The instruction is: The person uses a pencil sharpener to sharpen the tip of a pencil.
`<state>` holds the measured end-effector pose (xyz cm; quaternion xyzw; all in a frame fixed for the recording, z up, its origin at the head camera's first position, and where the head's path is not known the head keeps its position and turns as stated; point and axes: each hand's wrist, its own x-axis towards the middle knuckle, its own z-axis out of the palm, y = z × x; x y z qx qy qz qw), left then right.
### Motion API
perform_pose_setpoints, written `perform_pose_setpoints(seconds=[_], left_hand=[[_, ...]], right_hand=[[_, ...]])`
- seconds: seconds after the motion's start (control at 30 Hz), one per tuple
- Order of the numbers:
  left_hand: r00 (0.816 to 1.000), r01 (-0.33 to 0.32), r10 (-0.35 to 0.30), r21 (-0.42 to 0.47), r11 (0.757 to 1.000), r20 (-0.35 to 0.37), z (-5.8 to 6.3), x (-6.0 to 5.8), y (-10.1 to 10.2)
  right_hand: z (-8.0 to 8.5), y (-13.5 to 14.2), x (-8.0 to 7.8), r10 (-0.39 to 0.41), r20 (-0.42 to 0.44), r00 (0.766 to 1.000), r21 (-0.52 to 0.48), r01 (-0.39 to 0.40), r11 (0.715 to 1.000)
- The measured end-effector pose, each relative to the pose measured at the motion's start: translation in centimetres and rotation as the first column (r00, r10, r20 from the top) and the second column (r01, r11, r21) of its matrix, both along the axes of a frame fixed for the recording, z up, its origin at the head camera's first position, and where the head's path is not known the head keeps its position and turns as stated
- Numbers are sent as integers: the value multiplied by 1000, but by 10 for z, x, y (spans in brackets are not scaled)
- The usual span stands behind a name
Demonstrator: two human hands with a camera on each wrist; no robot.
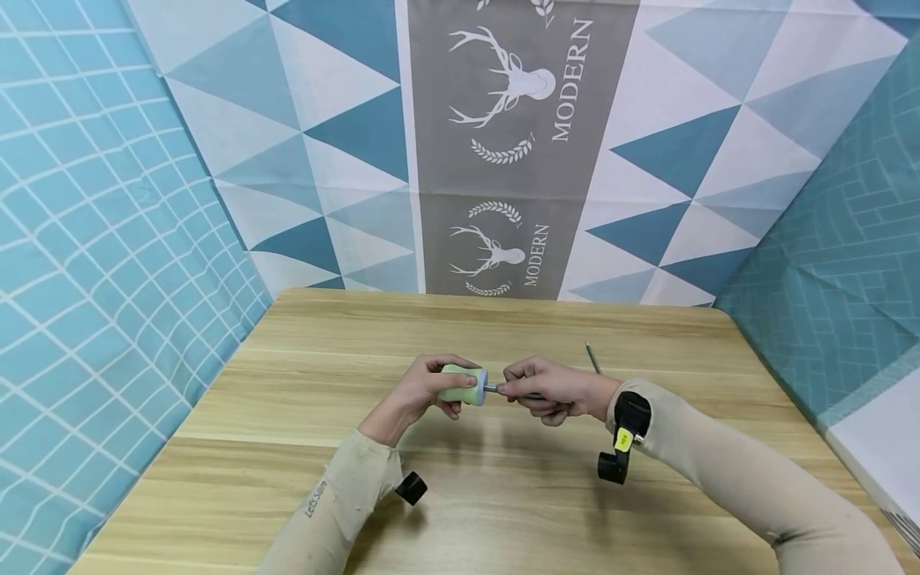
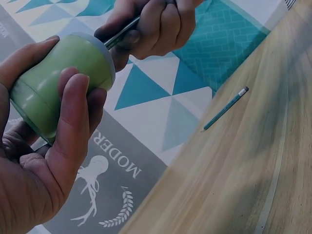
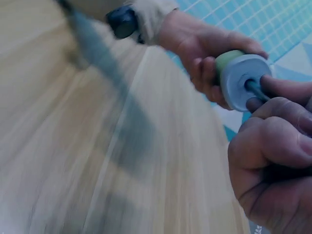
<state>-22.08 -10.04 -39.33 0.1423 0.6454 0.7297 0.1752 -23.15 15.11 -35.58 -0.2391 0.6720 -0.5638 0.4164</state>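
My left hand [image 1: 424, 387] grips a green pencil sharpener [image 2: 73, 61] shaped like a small barrel, thumb and fingers wrapped about its sides. Its pale blue-grey end face [image 3: 236, 80] has a round hole and is turned toward my right hand [image 1: 557, 389]. A dark pencil [image 2: 123, 33] sits with one end in that hole. Close to the sharpener, my right hand pinches the pencil between thumb and curled fingers, hiding most of its length. Both hands hold these above the wooden table. Inside the sharpener, the pencil's tip is hidden.
A second pencil [image 2: 226, 108], teal with a white band near one end, lies on the wooden table [image 1: 287, 447] beyond my right wrist. Patterned cloth [image 1: 345, 120] hangs behind the table, with blue sheets at both sides. A white surface [image 1: 884, 447] adjoins the right edge.
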Motion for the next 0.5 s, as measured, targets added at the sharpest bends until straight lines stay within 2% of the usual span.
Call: perform_pose_setpoints(seconds=[0.1, 0.4, 0.5], left_hand=[[1000, -2, 2, 5, 1000, 2, 1, 0, 1], [1000, 13, -13, 25, 1000, -2, 1, 1, 2], [1000, 11, -12, 26, 1000, 5, 1, 1, 3]], right_hand=[[4, 0, -1, 7, 54, 998, 5, -7, 1000], [7, 0, -4, 21, 137, 990, 43, -27, 999], [10, 2, -4, 36, 77, 996, 91, -43, 995]])
